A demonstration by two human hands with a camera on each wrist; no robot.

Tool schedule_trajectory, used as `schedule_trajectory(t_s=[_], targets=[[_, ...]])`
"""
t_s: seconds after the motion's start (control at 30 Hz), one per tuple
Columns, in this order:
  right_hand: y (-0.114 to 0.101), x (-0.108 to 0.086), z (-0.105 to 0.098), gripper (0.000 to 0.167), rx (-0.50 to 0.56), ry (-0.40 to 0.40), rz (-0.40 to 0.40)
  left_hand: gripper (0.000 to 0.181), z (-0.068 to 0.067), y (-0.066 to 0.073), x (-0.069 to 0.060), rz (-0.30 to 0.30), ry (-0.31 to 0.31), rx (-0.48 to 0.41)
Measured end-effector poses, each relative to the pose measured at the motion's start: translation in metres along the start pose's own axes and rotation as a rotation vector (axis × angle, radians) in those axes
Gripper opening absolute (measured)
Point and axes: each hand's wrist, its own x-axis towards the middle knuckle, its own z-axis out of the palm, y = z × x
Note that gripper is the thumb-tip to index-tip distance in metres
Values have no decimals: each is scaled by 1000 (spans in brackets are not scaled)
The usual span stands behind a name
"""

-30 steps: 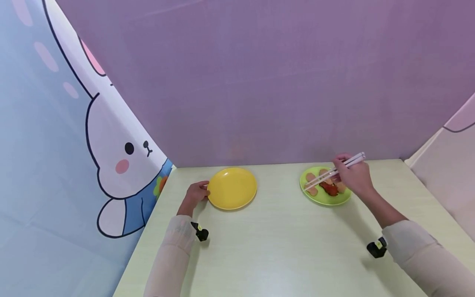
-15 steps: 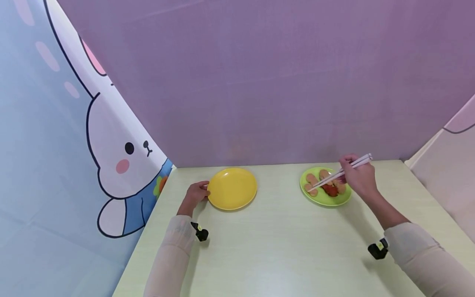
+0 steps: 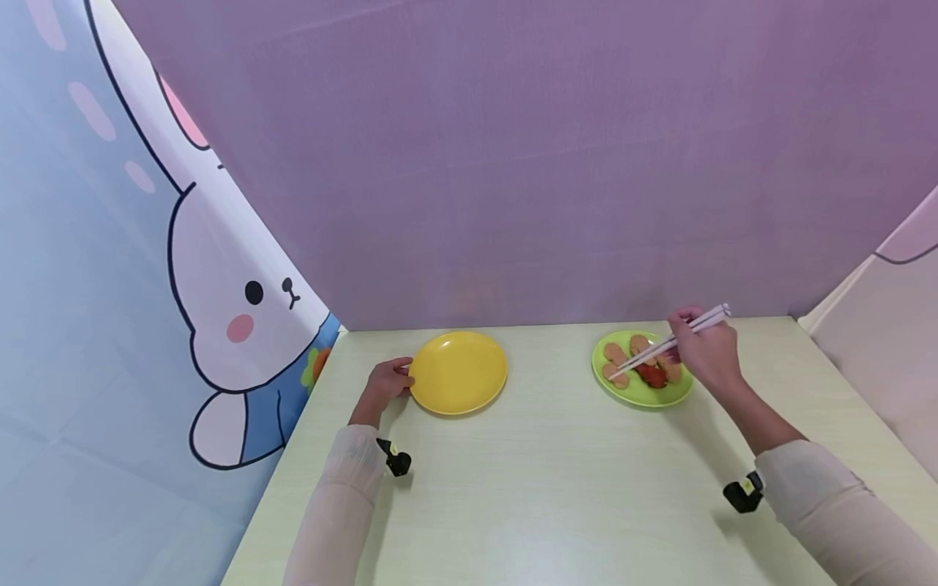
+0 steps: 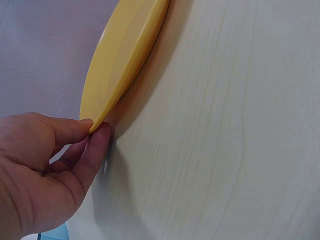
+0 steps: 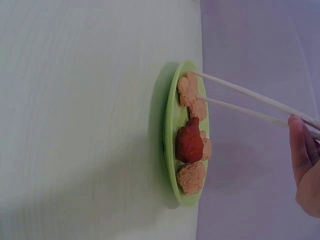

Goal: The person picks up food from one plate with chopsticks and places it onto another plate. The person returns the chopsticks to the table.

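Note:
My left hand (image 3: 387, 382) pinches the rim of a yellow plate (image 3: 458, 373) between thumb and fingers; in the left wrist view the thumb (image 4: 75, 130) lies on top of that rim. My right hand (image 3: 709, 350) holds a pair of pale chopsticks (image 3: 667, 344) slanting down to the left. Their tips are at a tan nugget (image 3: 620, 381) on the left of a green plate (image 3: 648, 399). In the right wrist view, the two tips stand apart at the nugget (image 5: 188, 90). Beside it lie several more nuggets and a reddish-brown piece like a chicken drumstick (image 5: 190, 142).
Both plates stand near the back of a pale wood-grain table (image 3: 542, 472), with a gap between them. Behind rises a purple backdrop (image 3: 513, 163). A rabbit-print cloth (image 3: 234, 342) hangs at the left. Each wrist wears a small black camera (image 3: 743, 492).
Over the first half second my right hand shifted slightly right, and the chopstick tips came closer together at the nugget. It has barely moved since. My left hand and the yellow plate stayed put.

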Motion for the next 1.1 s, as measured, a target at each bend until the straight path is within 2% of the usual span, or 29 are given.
schedule_trajectory(t_s=[0.67,0.83,1.1], targets=[[1,-1,1,32,20,6,8,57,1,-1,6,-38,5,5],[3,-1,2,37,-33,-5,-10,57,1,0,5,-23,2,-7],[10,6,2,34,-151,10,-98,57,3,1,2,-31,9,29]])
